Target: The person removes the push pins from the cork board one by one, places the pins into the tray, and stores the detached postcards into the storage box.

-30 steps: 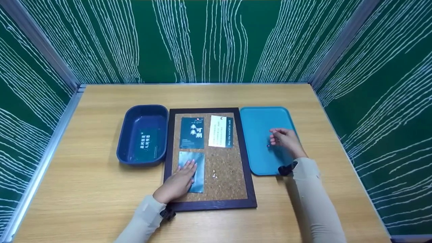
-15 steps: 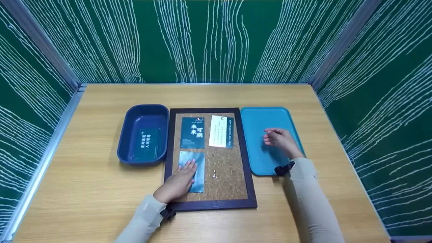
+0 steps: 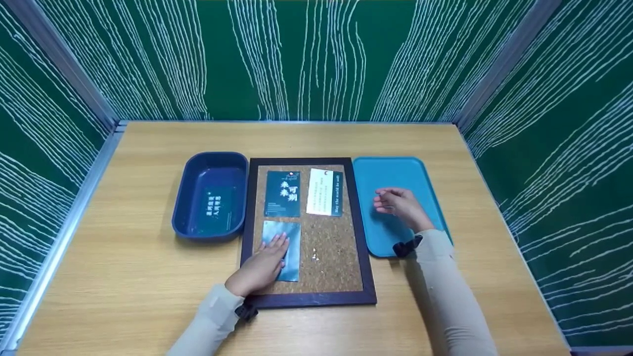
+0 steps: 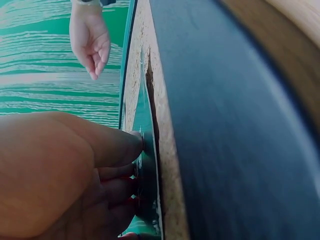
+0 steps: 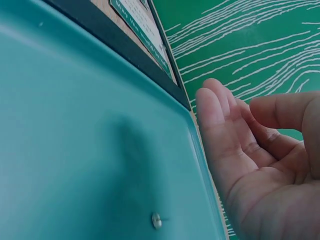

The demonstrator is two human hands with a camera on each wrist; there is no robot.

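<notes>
My left hand [image 3: 261, 264] lies with its fingers extended on a shiny teal card [image 3: 289, 247] at the lower left of the cork board [image 3: 336, 247]. From the left wrist view, that card's near edge stands slightly off the cork, and my thumb and fingertips press its face. Over the blue-green tray [image 3: 385, 170] hovers my right hand [image 3: 403, 207], fingers loosely bent, nothing between them. A small push pin [image 5: 156, 220] lies on the tray below it in the right wrist view. A dark teal card [image 3: 283, 198] and a white-and-green card [image 3: 324, 193] are on the board's upper half.
Left of the board stands a deep blue bin [image 3: 180, 198] holding a dark teal card [image 3: 216, 210]. Small clear bits [image 3: 315, 256] lie on the cork at lower right. The board's dark frame [image 3: 316, 299] borders the tray. Green panels [image 3: 316, 59] enclose the table.
My right hand has moved left across the tray toward the board. A small pin seen beside its fingers earlier no longer shows in the head view. My left hand stays on the card.
</notes>
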